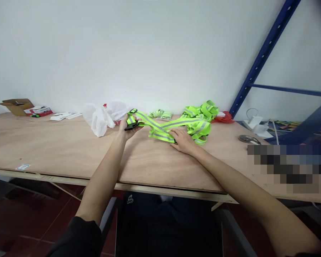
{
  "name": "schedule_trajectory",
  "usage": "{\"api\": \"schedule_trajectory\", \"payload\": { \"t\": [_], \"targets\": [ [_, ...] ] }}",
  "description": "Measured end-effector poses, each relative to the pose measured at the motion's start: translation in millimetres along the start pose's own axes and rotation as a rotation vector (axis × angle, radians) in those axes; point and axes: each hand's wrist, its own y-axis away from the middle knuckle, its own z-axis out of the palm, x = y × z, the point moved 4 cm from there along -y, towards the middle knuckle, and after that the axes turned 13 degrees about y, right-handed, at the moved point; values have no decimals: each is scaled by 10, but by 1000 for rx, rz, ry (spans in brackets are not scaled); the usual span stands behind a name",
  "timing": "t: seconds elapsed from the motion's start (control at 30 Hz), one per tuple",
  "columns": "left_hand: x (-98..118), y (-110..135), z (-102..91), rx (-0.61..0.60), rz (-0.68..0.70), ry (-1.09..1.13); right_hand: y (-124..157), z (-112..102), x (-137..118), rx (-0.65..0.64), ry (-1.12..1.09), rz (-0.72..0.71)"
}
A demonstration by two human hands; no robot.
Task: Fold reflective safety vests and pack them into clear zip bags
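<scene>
A neon-yellow reflective strap vest (164, 127) with grey stripes lies across the middle of the plywood table (56, 150). My left hand (127, 127) is closed round the vest's left end, where a black buckle shows between the fingers. My right hand (182, 140) rests flat, fingers spread, pressing down on the vest's folded middle. A heap of more neon-yellow vests (202, 112) lies just behind my right hand, and a small bundled one (160, 114) sits by the wall.
A white plastic bag (101, 116) lies left of the vest. Far left are a cardboard box (16, 106), a red-and-white package (39, 111) and white papers (65, 115). A red bag (223, 117), a white charger (254, 125) and a blue shelf frame (264, 53) stand right.
</scene>
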Motion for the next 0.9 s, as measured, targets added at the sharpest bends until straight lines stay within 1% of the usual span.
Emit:
{"api": "schedule_trajectory", "payload": {
  "t": [0.1, 0.17, 0.27, 0.33, 0.4, 0.5, 0.63, 0.73, 0.9],
  "targets": [
    [31, -8, -18, 31, 29, 2, -6, -67, -22, 47, 59, -54],
    [61, -5, -41, 56, 40, -2, -9, -114, -31, 107, 45, -58],
    [117, 10, -83, 69, 52, 0, 1, -171, 2, 198, -79, -22],
    [163, 21, -113, 65, 67, -1, 17, -181, 64, 216, -194, 14],
    [213, 29, -146, 73, 90, -7, 36, -169, 154, 200, -291, 70],
    [265, 34, -175, 92, 96, -12, 69, -150, 317, 161, -406, 194],
    [282, 47, -152, 84, 92, -20, 101, -181, 481, 117, -565, 329],
    [274, 65, -121, 92, 88, -28, 104, -232, 535, 73, -664, 367],
    [279, 67, -127, 151, 108, -7, 83, -296, 544, -5, -848, 381]
  ]
}}
